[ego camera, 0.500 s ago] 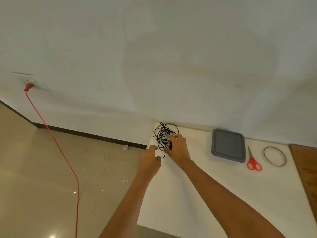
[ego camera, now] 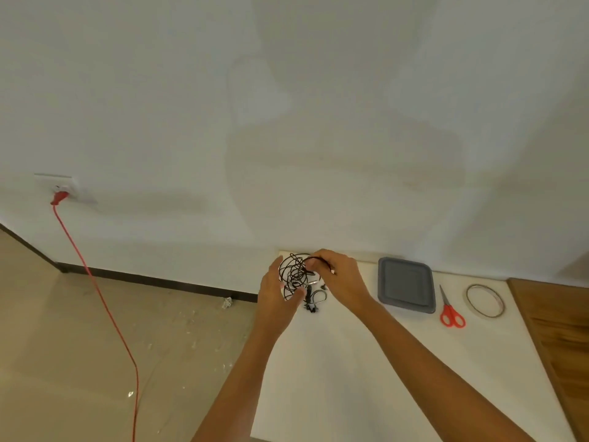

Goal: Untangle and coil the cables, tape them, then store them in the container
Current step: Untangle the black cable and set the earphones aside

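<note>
While we work at the knot, little is done yet.
Hands: our left hand and right hand pinch the black cables, tangled, at table's 12 o'clock.
Left: coiling, taping, storing.
Outward, 3 o'clock: container, scissors, tape untouched.

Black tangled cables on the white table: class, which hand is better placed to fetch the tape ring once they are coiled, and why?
Probably the right hand. The thin clear tape ring lies right of the red-handled scissors and grey container, all on its side. The left hand is across the black tangled cables.
</note>
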### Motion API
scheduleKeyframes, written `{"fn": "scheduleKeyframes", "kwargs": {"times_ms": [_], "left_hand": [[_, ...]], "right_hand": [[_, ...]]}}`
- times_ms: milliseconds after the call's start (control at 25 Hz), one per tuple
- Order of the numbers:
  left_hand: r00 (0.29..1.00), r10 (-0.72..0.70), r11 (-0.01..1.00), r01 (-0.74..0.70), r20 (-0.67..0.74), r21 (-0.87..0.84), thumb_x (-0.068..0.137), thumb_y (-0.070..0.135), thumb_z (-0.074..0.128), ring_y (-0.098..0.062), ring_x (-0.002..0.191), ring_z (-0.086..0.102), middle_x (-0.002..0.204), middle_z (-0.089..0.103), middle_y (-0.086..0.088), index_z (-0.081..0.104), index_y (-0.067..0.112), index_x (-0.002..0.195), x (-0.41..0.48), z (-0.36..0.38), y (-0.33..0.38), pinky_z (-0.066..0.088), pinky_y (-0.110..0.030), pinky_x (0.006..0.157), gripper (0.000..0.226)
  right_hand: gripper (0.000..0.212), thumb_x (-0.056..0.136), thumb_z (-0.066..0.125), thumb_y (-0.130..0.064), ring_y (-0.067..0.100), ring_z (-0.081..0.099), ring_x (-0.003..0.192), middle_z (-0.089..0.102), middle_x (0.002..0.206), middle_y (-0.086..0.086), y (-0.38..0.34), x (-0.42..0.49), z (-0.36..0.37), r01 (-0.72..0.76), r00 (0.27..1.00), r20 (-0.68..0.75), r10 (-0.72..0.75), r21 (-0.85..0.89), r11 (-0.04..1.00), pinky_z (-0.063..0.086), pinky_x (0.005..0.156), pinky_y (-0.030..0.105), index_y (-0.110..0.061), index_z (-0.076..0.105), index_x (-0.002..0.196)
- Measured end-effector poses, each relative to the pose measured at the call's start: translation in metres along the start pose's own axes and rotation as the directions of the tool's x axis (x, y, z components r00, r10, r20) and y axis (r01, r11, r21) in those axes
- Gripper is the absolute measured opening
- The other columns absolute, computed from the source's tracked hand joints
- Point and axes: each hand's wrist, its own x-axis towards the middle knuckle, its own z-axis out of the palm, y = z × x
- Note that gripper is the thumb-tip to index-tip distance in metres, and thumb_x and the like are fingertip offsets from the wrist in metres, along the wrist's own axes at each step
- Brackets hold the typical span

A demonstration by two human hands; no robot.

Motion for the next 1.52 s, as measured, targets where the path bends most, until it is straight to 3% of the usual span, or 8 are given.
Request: {"fn": "scheduleKeyframes", "kwargs": {"times_ms": [160, 240, 400, 640, 840, 960, 1240, 1520], "left_hand": [[0.984, 0.169, 0.985, -0.171, 0.051, 0.034, 0.087, 0.031, 0.066, -0.015, 0.134, 0.039, 0.142, 0.046, 0.001, 0.057, 0.029, 0.125, 0.003, -0.001, 0.064, 0.03, -0.026, 0.106, 0.039], [0.971, 0.235, 0.97, -0.238, 0.053, 0.046, 0.091, 0.028, 0.061, -0.008, 0.112, 0.055, 0.114, 0.066, 0.004, 0.066, 0.026, 0.099, -0.004, -0.007, 0.093, 0.04, -0.021, 0.095, 0.01], [0.977, 0.188, 0.977, -0.197, 0.105, 0.079, 0.094, 0.022, 0.056, 0.006, 0.088, 0.053, 0.089, 0.065, 0.012, 0.066, 0.018, 0.085, -0.027, -0.021, 0.134, 0.036, -0.006, 0.075, 0.014], [0.981, 0.179, 0.983, -0.175, 0.079, -0.054, 0.094, 0.009, 0.053, -0.019, 0.075, 0.063, 0.085, 0.069, -0.006, 0.063, 0.008, 0.081, -0.061, -0.038, 0.191, 0.047, -0.022, 0.066, 0.016], [0.959, 0.281, 0.938, -0.264, 0.046, -0.226, 0.095, 0.012, 0.052, -0.018, 0.068, 0.067, 0.077, 0.068, -0.009, 0.066, 0.009, 0.087, -0.094, -0.053, 0.259, 0.058, -0.03, 0.063, 0.017], [0.911, 0.411, 0.906, -0.403, 0.041, -0.129, 0.096, 0.01, 0.049, -0.016, 0.071, 0.07, 0.078, 0.07, -0.005, 0.069, 0.013, 0.09, -0.109, -0.057, 0.29, 0.06, -0.027, 0.062, 0.021], [0.91, 0.375, 0.847, -0.415, -0.178, -0.332, 0.096, 0.013, 0.049, -0.019, 0.064, 0.066, 0.075, 0.063, -0.008, 0.064, 0.004, 0.092, -0.131, -0.088, 0.323, 0.061, -0.032, 0.062, 0.018], [0.994, 0.082, 0.931, -0.053, 0.066, -0.362, 0.093, 0.019, 0.052, -0.015, 0.056, 0.05, 0.062, 0.045, -0.004, 0.064, 0.007, 0.077, -0.14, -0.117, 0.295, 0.059, -0.033, 0.063, 0.023]], "right_hand": [[0.018, 0.097, 0.051, -0.014, 0.006, 0.067, 0.087, 0.072, 0.087, -0.004, -0.085, -0.019, -0.049, 0.154, 0.987, 0.04, -0.156, 0.057, 0.986, 0.051, 0.079, 0.017, -0.014, 0.068, 0.094], [0.02, 0.098, 0.048, -0.016, 0.012, 0.068, 0.089, 0.071, 0.089, -0.002, -0.126, -0.029, -0.074, 0.225, 0.974, -0.039, -0.222, 0.098, 0.97, 0.054, 0.082, 0.026, -0.015, 0.067, 0.093], [0.023, 0.1, 0.043, -0.018, 0.024, 0.067, 0.09, 0.069, 0.089, 0.006, -0.205, -0.057, -0.137, 0.363, 0.906, -0.317, -0.279, 0.247, 0.899, 0.055, 0.084, 0.037, -0.011, 0.064, 0.092], [0.027, 0.101, 0.038, -0.015, 0.021, 0.062, 0.063, 0.066, 0.078, 0.008, -0.269, -0.107, -0.214, 0.405, 0.881, -0.466, -0.08, 0.656, 0.637, 0.058, 0.068, 0.037, -0.01, 0.054, 0.08], [0.033, 0.085, 0.065, -0.042, 0.013, 0.052, 0.069, 0.059, 0.082, -0.003, -0.222, -0.127, -0.182, -0.058, 0.976, -0.198, 0.086, 0.14, 0.988, 0.044, 0.063, 0.03, -0.012, 0.052, 0.094], [0.051, 0.075, 0.074, -0.044, 0.007, 0.059, 0.098, 0.063, 0.106, -0.007, -0.205, -0.133, -0.158, -0.073, 0.997, -0.03, 0.073, 0.0, 0.997, 0.047, 0.081, 0.026, -0.017, 0.048, 0.11], [0.003, 0.081, 0.063, -0.017, 0.014, 0.066, 0.079, 0.072, 0.08, -0.001, -0.197, -0.147, -0.162, -0.023, 0.969, 0.231, 0.087, -0.269, 0.963, 0.051, 0.079, 0.032, -0.016, 0.064, 0.084], [0.007, 0.087, 0.065, -0.018, 0.021, 0.066, 0.09, 0.072, 0.097, 0.01, -0.191, -0.17, -0.191, -0.162, 0.986, -0.01, 0.166, 0.163, 0.973, 0.052, 0.086, 0.036, -0.012, 0.068, 0.088]]}}
